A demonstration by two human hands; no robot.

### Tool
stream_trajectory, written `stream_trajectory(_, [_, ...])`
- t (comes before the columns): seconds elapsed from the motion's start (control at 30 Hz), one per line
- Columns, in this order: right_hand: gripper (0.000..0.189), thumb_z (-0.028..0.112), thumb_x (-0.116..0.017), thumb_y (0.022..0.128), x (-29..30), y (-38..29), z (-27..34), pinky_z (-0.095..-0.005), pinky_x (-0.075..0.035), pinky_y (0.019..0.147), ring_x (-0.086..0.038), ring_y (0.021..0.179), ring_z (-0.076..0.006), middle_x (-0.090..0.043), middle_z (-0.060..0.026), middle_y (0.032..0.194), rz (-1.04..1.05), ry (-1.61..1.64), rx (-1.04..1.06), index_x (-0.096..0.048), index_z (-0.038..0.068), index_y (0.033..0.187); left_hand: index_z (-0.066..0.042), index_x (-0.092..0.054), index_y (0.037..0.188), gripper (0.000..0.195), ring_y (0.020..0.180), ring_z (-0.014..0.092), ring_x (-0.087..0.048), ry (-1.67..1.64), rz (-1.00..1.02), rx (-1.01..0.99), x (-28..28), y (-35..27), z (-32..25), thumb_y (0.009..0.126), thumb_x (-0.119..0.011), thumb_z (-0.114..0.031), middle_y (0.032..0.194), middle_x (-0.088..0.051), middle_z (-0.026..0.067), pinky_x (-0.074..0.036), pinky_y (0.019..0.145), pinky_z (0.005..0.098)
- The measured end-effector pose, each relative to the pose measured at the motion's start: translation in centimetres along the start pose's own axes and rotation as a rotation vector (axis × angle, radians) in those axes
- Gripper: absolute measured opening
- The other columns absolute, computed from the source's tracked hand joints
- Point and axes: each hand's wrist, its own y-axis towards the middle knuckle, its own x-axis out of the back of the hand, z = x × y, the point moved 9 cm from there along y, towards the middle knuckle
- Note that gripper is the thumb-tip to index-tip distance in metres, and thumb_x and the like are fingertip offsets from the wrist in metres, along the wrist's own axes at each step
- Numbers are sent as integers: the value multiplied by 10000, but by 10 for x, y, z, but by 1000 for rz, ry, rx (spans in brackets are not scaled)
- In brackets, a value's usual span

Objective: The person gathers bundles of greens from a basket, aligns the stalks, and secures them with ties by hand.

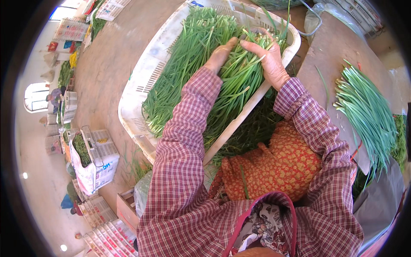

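Observation:
A white plastic crate (130,93) stands tilted across my view, packed with long green Chinese chives (189,64). At its right side, my left hand (221,56) and my right hand (271,62) clasp a thick bunch of chives (240,80) from either side, close to its pale cut ends. My thumbs almost meet over the top of the bunch. Some of my fingers are hidden behind the stalks. The bunch lies inside the crate along its right wall, beside the other chives.
To the right, a brown board (324,48) carries a loose pile of chives (369,106). Loose greens (257,125) lie in shadow below the crate. On the floor at left are a lined crate of greens (82,149) and stacked crates (109,237). Another person (56,98) is far left.

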Motion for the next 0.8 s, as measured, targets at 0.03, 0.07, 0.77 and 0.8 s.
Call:
stream_trajectory(0.03, [506, 172, -786, 783, 7, 1, -2, -294, -487, 904, -597, 1002, -128, -656, -68, 1089, -15, 31, -18, -555, 73, 1222, -4, -563, 1301, 630, 1226, 268, -515, -27, -34, 84, 5, -2, 7, 994, -403, -531, 1315, -570, 175, -338, 1089, 317])
stream_trajectory(0.07, [511, 173, -788, 782, 20, 3, -6, -293, -487, 902, -597, 1002, -131, -654, -70, 1094, -38, 60, -33, -553, 75, 1225, -27, -545, 1326, 622, 1259, 271, -488, -114, 32, 34, -14, -24, -24, 979, -422, -530, 1336, -553, 191, -296, 1123, 404])
stream_trajectory(0.77, [555, 284, -785, 800, 39, 11, -29, -293, -438, 945, -562, 1040, -148, -633, -47, 1090, -128, 10, -45, -536, 75, 1249, -13, -599, 1252, 329, 1066, 255, -622, 365, -289, -894, -30, -118, -101, 943, -543, -110, 1181, -653, 142, -479, 934, 337])
stream_trajectory(0.8, [560, 306, -784, 802, 37, 10, -29, -296, -435, 953, -560, 1045, -151, -632, -48, 1091, -119, 45, -39, -536, 78, 1249, -14, -597, 1259, 330, 1063, 238, -622, 281, -260, -828, -32, -105, -98, 949, -528, -104, 1180, -653, 139, -481, 924, 325])
